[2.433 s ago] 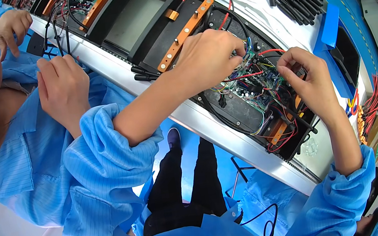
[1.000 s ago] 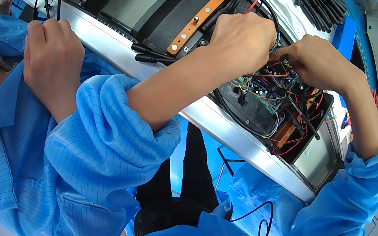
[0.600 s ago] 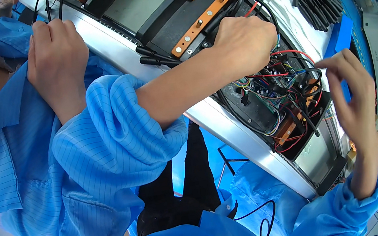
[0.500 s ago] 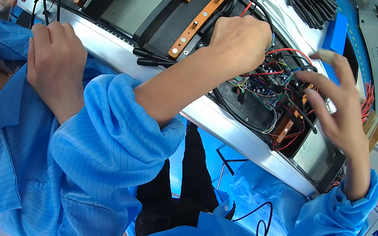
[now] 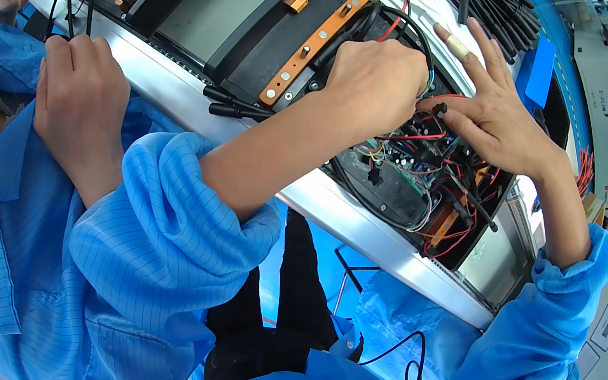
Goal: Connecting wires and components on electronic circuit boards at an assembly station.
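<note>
Black rectangular casing [image 5: 378,202], packed with thin multicoloured wires [image 5: 430,163], on the silver-topped bench [image 5: 355,219]; its near side runs just beside the bench's bright front edge.
Left hand [image 5: 382,78]: curled over the casing; fingertips hidden, grip cannot be told.
Right hand [image 5: 501,117]: thumb and forefinger pinching a small black plastic connector [image 5: 440,110] above the casing, remaining fingers fanned wide.
Beyond the casing: bundled long black cables [image 5: 510,14]; pale grey machine cabinet [image 5: 603,129], dark lettering on its face.
</note>
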Demonstrator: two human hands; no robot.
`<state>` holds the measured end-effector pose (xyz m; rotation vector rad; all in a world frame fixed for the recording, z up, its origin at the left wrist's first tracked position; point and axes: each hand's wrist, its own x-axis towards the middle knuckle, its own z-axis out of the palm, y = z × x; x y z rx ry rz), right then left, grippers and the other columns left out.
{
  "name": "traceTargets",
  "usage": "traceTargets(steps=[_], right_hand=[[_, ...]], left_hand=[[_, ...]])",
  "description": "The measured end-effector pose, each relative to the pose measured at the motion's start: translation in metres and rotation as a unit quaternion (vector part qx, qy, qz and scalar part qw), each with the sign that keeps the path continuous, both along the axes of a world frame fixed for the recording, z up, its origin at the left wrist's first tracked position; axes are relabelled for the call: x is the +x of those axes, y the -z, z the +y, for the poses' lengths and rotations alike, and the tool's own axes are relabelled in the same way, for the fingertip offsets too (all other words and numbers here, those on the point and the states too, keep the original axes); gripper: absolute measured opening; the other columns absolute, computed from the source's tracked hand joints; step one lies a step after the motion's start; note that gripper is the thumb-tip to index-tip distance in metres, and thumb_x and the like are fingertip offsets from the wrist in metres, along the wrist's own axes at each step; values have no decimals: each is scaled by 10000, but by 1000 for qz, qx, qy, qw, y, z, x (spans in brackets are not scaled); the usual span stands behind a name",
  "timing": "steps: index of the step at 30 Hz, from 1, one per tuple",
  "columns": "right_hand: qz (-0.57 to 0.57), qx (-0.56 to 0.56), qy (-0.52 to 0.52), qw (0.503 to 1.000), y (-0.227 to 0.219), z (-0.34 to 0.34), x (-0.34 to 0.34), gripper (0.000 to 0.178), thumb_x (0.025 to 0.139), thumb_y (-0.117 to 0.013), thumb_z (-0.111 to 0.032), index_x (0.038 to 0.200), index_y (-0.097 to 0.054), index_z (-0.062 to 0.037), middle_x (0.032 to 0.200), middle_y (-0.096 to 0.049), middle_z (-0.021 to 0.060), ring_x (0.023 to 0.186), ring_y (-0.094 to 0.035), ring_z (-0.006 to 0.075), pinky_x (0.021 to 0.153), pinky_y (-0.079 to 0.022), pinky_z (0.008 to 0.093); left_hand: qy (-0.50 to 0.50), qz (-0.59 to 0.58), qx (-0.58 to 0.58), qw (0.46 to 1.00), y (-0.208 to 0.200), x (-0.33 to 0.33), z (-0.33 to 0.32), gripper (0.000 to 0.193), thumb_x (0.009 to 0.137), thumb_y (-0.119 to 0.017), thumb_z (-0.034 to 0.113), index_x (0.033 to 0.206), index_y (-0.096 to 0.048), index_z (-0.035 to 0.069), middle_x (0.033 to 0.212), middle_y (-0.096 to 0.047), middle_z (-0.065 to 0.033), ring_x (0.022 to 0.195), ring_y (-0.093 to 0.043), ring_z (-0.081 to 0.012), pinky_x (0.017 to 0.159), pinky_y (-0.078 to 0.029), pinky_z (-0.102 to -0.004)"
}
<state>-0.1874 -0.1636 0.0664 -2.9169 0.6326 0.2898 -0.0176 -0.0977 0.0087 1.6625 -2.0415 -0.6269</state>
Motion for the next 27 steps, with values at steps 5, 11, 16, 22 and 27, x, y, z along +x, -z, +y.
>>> traceTargets(steps=[5,11,16,22,27], right_hand=[[25,57,-32,998,3,-15,7,343,641,-494,-135,911,-706,-147,1473,-166,108,1364,20,359,1096,-21,507],[45,108,-65,991,8,-28,13,494,489,-500,-69,930,-704,-152,1456,-206,122,1362,17,367,1098,-7,523],[69,128,-87,986,10,-33,17,507,487,-510,-42,945,-699,-149,1434,-247,136,1361,-12,370,1099,-34,524],[-9,222,5,975,-16,-28,7,443,563,-518,-26,964,-687,-112,1406,-299,154,1353,-108,367,1094,-127,504],[-196,202,164,945,-51,-10,-20,202,692,-550,2,888,-602,1,1058,-563,129,1015,-518,288,906,-383,369]], left_hand=[[-8,7,-2,1000,1,1,1,55,645,-659,120,625,-665,70,616,-622,-117,520,-581,-260,498,-445,-361],[-6,-14,46,999,-7,0,1,48,682,-628,104,656,-666,90,627,-617,-91,558,-579,-279,538,-454,-368],[0,-11,79,997,-11,3,2,57,697,-617,105,667,-665,94,636,-617,-82,579,-580,-289,550,-456,-370],[-2,-4,65,998,-8,2,1,65,704,-611,115,683,-667,90,635,-618,-82,583,-581,-293,554,-456,-371],[-13,-35,71,997,-15,6,6,100,723,-613,140,750,-676,66,634,-618,-87,583,-584,-285,580,-460,-375]])
